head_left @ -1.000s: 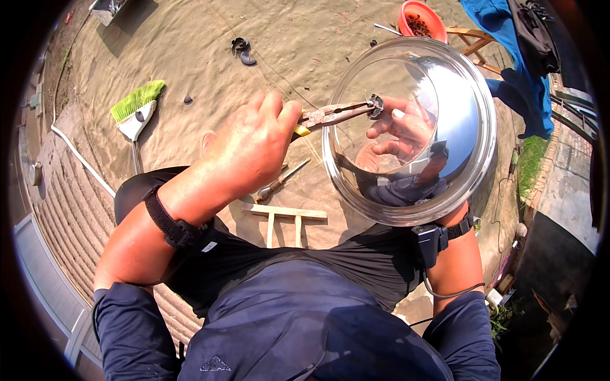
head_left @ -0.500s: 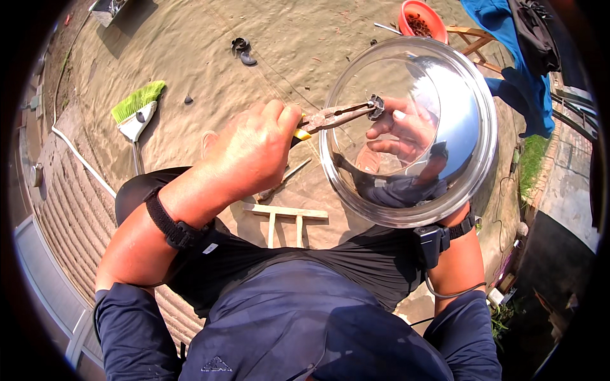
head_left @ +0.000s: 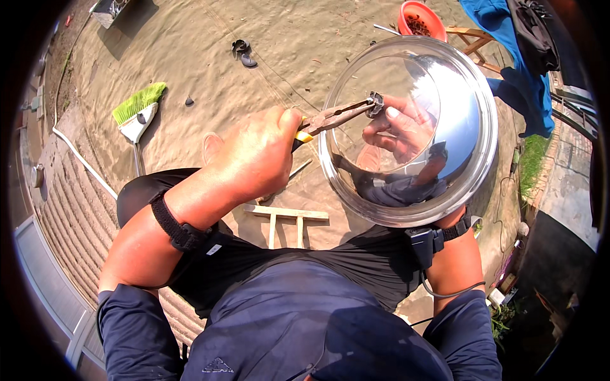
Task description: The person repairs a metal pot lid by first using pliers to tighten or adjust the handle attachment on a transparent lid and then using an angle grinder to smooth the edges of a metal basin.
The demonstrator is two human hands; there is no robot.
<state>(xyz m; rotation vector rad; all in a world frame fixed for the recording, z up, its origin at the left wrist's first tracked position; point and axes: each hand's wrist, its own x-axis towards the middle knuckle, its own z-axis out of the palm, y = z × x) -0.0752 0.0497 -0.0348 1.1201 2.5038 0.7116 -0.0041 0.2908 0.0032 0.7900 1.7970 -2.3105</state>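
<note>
My left hand (head_left: pixel 260 149) is closed around a pair of pliers (head_left: pixel 337 118) with yellow and black handles. Their rusty jaws meet a small dark, ragged fitting (head_left: pixel 375 105) near the middle of a large round glass lid (head_left: pixel 406 213). Beneath the glass, my right hand (head_left: pixel 400 130) shows through it, fingers curled and tips close against the fitting, supporting the lid. Bright reflections cover the lid's right part and partly mask that hand. I cannot tell whether the jaws are fully closed on the fitting.
Dark broken pieces (head_left: pixel 244 54) lie on the sandy ground ahead. A green-bristled broom (head_left: pixel 138 111) is at the left, and a wooden frame (head_left: pixel 286 211) lies between my legs. At the far right stand a red bowl (head_left: pixel 422 19) with brown bits and blue cloth (head_left: pixel 524 89) on a wooden stand.
My right fingers have shifted slightly and curled more under the glass. My left hand and the pliers have turned or moved only a little; the lid stays nearly in place.
</note>
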